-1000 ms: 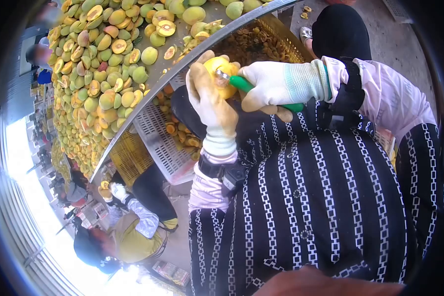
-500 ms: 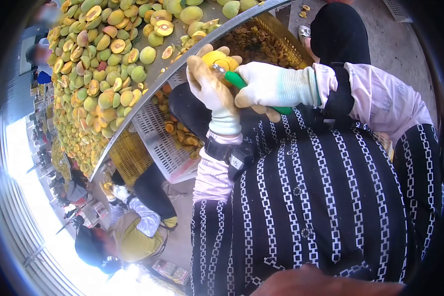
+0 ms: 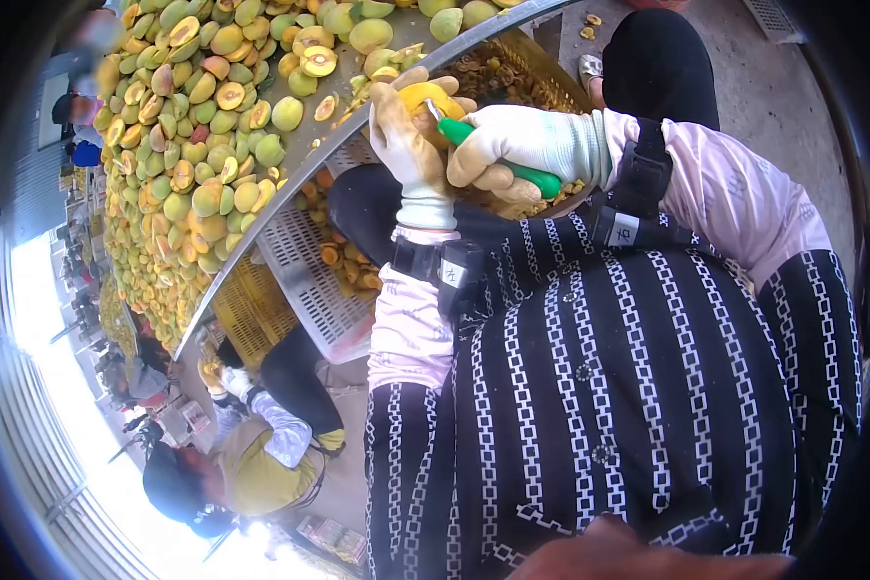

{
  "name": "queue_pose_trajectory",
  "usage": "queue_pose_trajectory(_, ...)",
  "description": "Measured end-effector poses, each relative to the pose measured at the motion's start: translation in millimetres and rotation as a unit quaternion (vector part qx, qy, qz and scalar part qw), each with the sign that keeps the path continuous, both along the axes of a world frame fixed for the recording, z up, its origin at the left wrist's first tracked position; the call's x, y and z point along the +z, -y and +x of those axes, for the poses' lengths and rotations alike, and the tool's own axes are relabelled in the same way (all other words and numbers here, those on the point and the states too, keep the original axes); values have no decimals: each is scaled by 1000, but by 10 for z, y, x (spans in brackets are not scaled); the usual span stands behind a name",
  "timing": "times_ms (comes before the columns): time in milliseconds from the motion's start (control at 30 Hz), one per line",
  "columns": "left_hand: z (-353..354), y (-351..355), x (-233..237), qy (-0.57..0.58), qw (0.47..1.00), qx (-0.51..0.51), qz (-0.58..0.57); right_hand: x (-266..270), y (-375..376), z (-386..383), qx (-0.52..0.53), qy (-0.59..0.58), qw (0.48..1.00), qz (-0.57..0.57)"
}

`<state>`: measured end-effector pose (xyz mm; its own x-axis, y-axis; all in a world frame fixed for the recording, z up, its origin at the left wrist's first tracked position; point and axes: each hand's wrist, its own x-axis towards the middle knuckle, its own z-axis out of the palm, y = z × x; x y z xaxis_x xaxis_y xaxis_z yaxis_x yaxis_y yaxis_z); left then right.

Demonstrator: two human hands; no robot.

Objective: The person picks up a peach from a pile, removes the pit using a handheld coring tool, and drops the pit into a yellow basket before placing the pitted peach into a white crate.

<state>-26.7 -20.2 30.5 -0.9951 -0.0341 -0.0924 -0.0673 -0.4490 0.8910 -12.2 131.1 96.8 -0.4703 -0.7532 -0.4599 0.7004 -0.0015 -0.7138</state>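
My left hand [image 3: 406, 155], in a white glove with tan fingers, is closed around a yellow peach half [image 3: 420, 96], its cut side partly hidden by the fingers. In my gloved right hand [image 3: 522, 143] is a green-handled pitting knife [image 3: 543, 182]. Its metal tip touches the peach, and the fingers wrap round the handle. Both hands are close together at the metal rim of the table, above a yellow crate [image 3: 551, 72] that holds brown scraps.
A metal-edged table [image 3: 333, 145] carries a large heap of halved peaches [image 3: 208, 198]. Below its rim stands a white crate [image 3: 304, 280] beside peach pieces, with another yellow crate [image 3: 251, 309] nearby. A co-worker [image 3: 261, 464] in a cap sits at the lower left.
My right hand has turned the knife a little, and its handle now shows more below the fingers. Both forearms have shifted slightly to the left.
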Motion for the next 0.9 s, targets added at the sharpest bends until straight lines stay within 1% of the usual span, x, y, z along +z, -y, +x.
queue_pose_trajectory(67,23,-27,46,9,1000,1,-5,-23,-15,38,-22,63,996,-53)
queue_pose_trajectory(167,50,-53,38,8,1000,4,-6,-96,-18,54,-19,37,997,-66)
queue_pose_trajectory(233,63,-103,40,39,999,37,-3,-193,-11,81,-16,3,998,-65)
queue_pose_trajectory(267,33,-85,7,37,999,36,-2,-230,33,92,-17,2,998,-64)
queue_pose_trajectory(300,-8,-49,-66,39,998,38,43,-242,89,116,-40,-97,994,29)
queue_pose_trajectory(333,-47,-1,-164,40,994,39,89,-283,134,138,-62,-194,971,122)
queue_pose_trajectory(367,-83,64,-254,55,992,24,108,-407,169,106,-31,-270,951,148)
queue_pose_trajectory(400,-113,70,-271,51,992,26,109,-312,165,107,-13,-230,956,181)
queue_pose_trajectory(467,-139,61,-317,57,990,68,108,-191,66,80,-20,-194,969,151)
queue_pose_trajectory(500,-78,-30,-168,63,986,113,103,-162,-1,40,-15,-207,957,204)
queue_pose_trajectory(533,-64,7,-174,60,985,117,108,-176,-98,-24,-9,-219,941,257)
queue_pose_trajectory(567,-53,77,-206,39,990,86,104,-571,-218,-66,-15,-564,707,425)
queue_pose_trajectory(600,-47,152,-230,16,993,55,99,-546,-343,-106,34,-548,686,477)
queue_pose_trajectory(633,-33,229,-220,37,988,33,146,-597,-412,-123,0,-535,728,429)
queue_pose_trajectory(667,-4,259,-222,35,988,34,148,-638,-448,-139,-34,-518,766,380)
queue_pose_trajectory(700,35,281,-228,42,983,15,178,-404,-460,-157,1,-342,891,300)
queue_pose_trajectory(733,65,286,-225,48,977,-3,208,-115,-444,-155,37,-148,967,205)
queue_pose_trajectory(767,111,214,-235,32,979,39,196,-4,-384,-129,63,-189,952,233)
queue_pose_trajectory(800,171,191,-223,20,984,21,176,-42,-338,-134,76,-245,928,271)
queue_pose_trajectory(833,224,166,-207,17,990,27,135,-381,-310,-163,34,-447,852,270)
queue_pose_trajectory(867,255,128,-213,13,995,34,95,-667,-306,-209,-9,-627,735,256)
queue_pose_trajectory(900,286,73,-314,-13,997,68,45,-216,-237,-138,54,-576,687,439)
